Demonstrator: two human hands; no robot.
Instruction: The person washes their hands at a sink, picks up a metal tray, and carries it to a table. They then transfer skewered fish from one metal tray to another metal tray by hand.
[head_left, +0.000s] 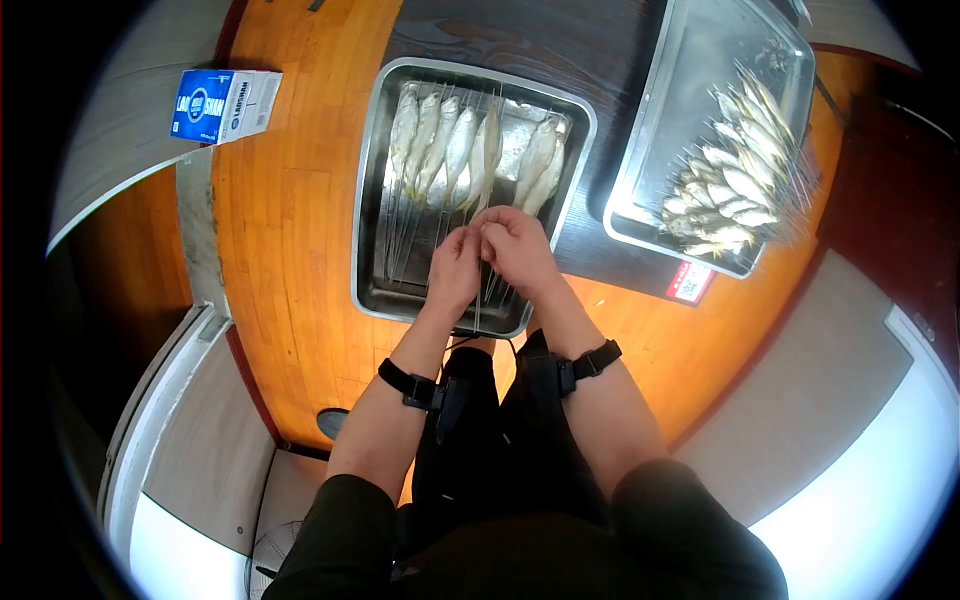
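Both of my hands come together over the front part of a deep metal tray. My left hand is closed, its fingertips pinched on a thin skewer that runs down past it toward the tray's near rim. Beside it my right hand is also closed, with thumb and fingers pressed together at the tail end of a skewered fish; the exact grip is hidden by the fingers. To the left in the tray lie several fish on skewers, side by side. More skewered fish lie to the right.
A second metal tray at the right holds a heap of small skewered fish. Both trays rest on a dark table. A red and white QR-code card is at the table's edge. A blue and white box stands at the left.
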